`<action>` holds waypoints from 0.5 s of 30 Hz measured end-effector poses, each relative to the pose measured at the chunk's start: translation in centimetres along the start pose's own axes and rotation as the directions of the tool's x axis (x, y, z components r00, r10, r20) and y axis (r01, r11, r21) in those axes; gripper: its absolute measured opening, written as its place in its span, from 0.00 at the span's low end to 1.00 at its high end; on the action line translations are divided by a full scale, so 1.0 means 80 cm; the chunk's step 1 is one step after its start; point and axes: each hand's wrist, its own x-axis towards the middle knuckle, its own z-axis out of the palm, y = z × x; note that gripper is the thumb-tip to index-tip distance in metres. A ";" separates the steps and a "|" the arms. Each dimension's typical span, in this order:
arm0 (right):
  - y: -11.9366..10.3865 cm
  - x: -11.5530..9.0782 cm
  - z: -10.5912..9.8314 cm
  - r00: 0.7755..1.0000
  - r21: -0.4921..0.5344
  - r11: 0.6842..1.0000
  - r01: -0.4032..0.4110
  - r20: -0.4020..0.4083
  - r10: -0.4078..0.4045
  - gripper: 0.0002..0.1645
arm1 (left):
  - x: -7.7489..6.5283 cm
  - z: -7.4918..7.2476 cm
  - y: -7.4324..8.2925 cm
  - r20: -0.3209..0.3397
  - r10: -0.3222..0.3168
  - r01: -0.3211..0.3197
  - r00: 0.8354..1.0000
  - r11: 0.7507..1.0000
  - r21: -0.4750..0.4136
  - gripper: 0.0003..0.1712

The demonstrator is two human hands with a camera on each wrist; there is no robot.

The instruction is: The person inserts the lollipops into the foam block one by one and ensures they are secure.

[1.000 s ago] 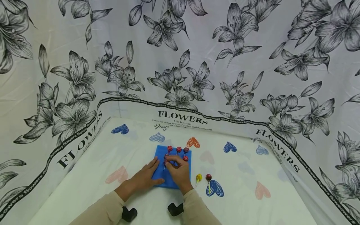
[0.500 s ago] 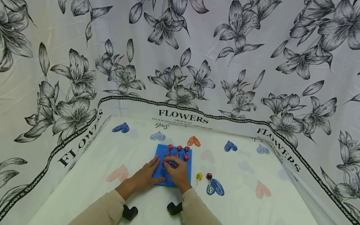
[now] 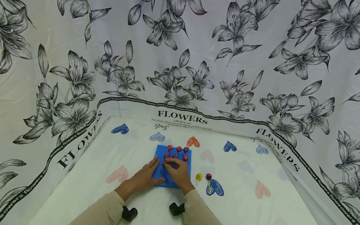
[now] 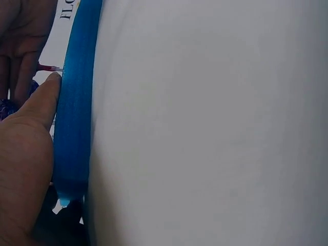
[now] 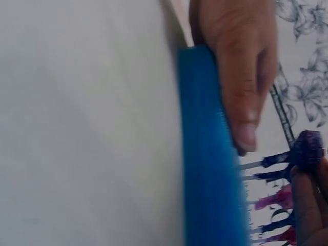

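A blue foam block (image 3: 169,182) lies on the table, with several lollipops standing in it by their sticks. My left hand (image 3: 142,177) rests along the block's left side, fingers extended and thumb on its near part. Above the block, my right hand (image 3: 179,173) pinches a dark-wrapped lollipop (image 3: 164,164) between thumb and fingers at the left of the group. In the right wrist view, that lollipop's purple head (image 5: 309,147) is at the fingertips and its stick points to the block. Behind it stand a red lollipop (image 3: 170,147) and others, partly covered by the right hand.
To the right of the block lie a yellow lollipop (image 3: 199,177) and a dark red lollipop (image 3: 208,177) on the heart-printed white cloth (image 3: 239,193). A flower-printed curtain (image 3: 197,47) rises behind the table. Black wrist mounts (image 3: 130,214) show under the sleeves.
My right fingertips have shifted slightly, and more lollipop heads beside them are uncovered. The pinched lollipop stays at about the same spot. My left hand has stayed in place.
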 end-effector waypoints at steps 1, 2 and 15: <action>-0.004 -0.001 -0.002 1.000 0.001 1.000 -0.005 0.004 0.005 0.11 | 0.000 0.001 0.000 0.004 -0.006 0.006 1.000 1.000 0.006 0.55; -0.008 -0.002 -0.005 1.000 -0.001 1.000 -0.008 0.006 0.008 0.11 | 0.000 0.002 0.000 0.004 -0.006 0.006 1.000 1.000 0.007 0.55; -0.076 0.010 -0.061 0.984 -0.006 0.985 0.174 -0.023 -0.175 0.10 | 0.000 0.002 0.001 0.021 -0.025 0.025 0.999 0.999 0.028 0.58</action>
